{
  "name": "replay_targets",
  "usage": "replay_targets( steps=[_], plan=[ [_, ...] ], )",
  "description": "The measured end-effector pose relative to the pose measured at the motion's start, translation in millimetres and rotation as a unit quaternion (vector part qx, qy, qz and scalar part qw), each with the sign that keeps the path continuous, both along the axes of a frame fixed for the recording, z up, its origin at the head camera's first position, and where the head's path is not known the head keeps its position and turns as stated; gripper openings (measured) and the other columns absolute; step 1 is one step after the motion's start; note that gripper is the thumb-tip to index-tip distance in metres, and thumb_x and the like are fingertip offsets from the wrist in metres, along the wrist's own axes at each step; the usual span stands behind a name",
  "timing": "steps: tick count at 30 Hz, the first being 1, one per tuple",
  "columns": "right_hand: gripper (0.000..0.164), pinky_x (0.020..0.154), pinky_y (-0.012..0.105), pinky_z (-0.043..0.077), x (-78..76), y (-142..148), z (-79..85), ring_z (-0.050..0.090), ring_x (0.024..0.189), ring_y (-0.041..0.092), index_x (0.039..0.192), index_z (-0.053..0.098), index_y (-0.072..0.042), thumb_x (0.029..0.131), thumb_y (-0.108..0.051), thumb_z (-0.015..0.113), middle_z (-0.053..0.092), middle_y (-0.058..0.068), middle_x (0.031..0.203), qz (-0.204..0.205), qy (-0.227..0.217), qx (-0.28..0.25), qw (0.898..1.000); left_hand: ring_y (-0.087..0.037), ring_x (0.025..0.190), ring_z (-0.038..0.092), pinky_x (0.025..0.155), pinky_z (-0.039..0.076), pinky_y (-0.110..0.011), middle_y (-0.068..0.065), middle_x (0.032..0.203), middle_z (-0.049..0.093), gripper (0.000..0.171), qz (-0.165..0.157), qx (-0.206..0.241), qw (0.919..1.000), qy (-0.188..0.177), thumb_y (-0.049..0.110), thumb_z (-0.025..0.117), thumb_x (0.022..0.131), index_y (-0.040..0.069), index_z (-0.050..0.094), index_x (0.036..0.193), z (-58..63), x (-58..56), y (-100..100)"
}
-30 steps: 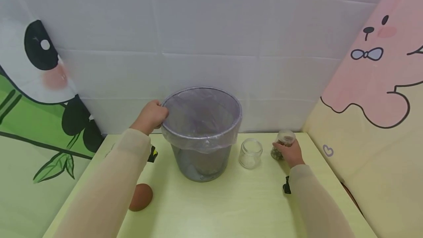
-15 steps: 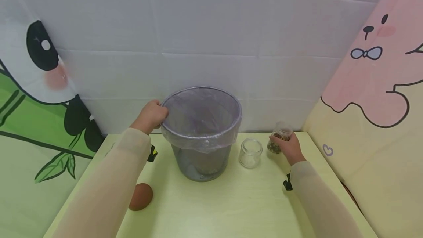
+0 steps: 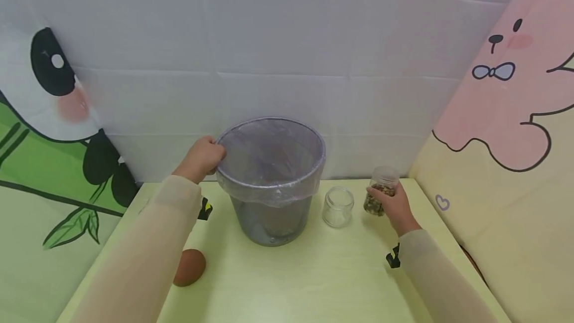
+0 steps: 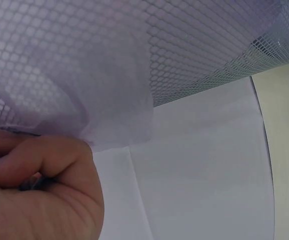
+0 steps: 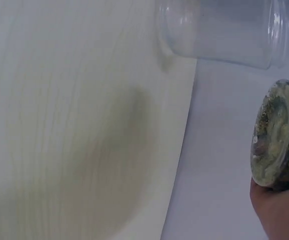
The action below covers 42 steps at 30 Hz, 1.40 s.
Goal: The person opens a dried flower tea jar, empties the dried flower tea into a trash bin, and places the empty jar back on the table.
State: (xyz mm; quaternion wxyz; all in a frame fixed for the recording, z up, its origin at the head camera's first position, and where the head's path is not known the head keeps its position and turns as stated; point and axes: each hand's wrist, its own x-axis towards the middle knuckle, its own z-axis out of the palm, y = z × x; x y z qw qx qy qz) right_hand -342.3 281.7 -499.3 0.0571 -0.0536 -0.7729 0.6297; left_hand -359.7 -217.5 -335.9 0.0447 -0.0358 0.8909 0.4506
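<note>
My left hand (image 3: 202,157) grips the left rim of a grey mesh wastebasket (image 3: 269,221). A thin purplish bin liner (image 3: 278,193) lines the basket and folds over its rim. In the left wrist view, curled fingers (image 4: 44,160) meet the liner and mesh at the edge. My right hand (image 3: 396,208) holds a clear jar (image 3: 379,193) part-filled with small brown and greenish bits. Seen from the right wrist, the jar's base (image 5: 274,135) is raised above the table. Between the basket and this hand stands a second clear jar (image 3: 338,208), upright with nothing visible inside.
A brown rounded object (image 3: 190,267) lies on the pale yellow table (image 3: 287,283), partly behind the left sleeve. White sheeting (image 3: 287,64) rises behind the table. Side panels printed with cartoon animals, one a pink figure (image 3: 484,103), flank it.
The right hand has lifted the filled jar off the table, shifting it slightly left and then back a little. The left hand keeps its hold on the basket rim.
</note>
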Motion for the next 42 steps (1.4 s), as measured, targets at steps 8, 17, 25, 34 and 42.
replay_targets(
  steps=[8,17,25,34,42],
  plan=[
    [0.09,0.11,0.058,0.034,31.1,-19,16.1,0.039,0.136,0.037,0.162,0.019,-0.012,0.097,-0.045,0.071,0.033,0.02,0.153,0.032,0.011,-0.011,0.999,-0.014,0.056,0.031,0.053,0.034,-0.031,-0.004,0.076,0.037,0.01,0.003,0.024,0.9997,0.002,0.008,0.042,0.088,0.007,0.036,0.096,2.8,4.4,0],
    [0.063,0.098,0.033,0.046,63.0,-35,19.8,0.058,0.12,0.02,0.153,0.035,-0.011,0.102,-0.029,0.067,0.054,0.015,0.136,0.059,0.076,-0.01,0.995,-0.014,0.056,0.031,0.054,0.034,-0.031,-0.005,0.077,0.036,0.01,0.01,0.027,0.9996,0.004,0.007,0.042,0.088,0.008,0.035,0.096,3.3,7.6,2],
    [0.048,0.09,0.028,0.051,79.4,-46,20.0,0.067,0.109,0.017,0.141,0.045,-0.01,0.1,-0.015,0.068,0.064,0.013,0.123,0.09,0.116,-0.031,0.989,-0.014,0.054,0.03,0.053,0.033,-0.031,-0.002,0.072,0.035,0.011,0.009,0.018,0.9998,0.005,0.008,0.041,0.086,0.009,0.034,0.095,1.2,6.5,1],
    [0.051,0.091,0.025,0.051,95.3,-60,20.1,0.066,0.109,0.015,0.141,0.046,-0.003,0.096,-0.004,0.07,0.064,0.01,0.121,0.11,0.145,-0.024,0.983,-0.014,0.056,0.03,0.054,0.034,-0.031,-0.003,0.073,0.034,0.011,0.022,0.022,0.9995,0.003,0.007,0.043,0.086,0.009,0.034,0.093,4.8,8.9,3],
    [0.051,0.09,0.028,0.052,109.3,-79,32.4,0.067,0.105,0.019,0.14,0.047,0.0,0.094,0.002,0.068,0.065,0.011,0.115,0.137,0.172,-0.047,0.974,-0.014,0.056,0.031,0.055,0.035,-0.032,-0.002,0.071,0.033,0.013,0.029,0.015,0.9995,0.0,0.01,0.044,0.09,0.011,0.032,0.091,3.7,7.8,1]
  ],
)
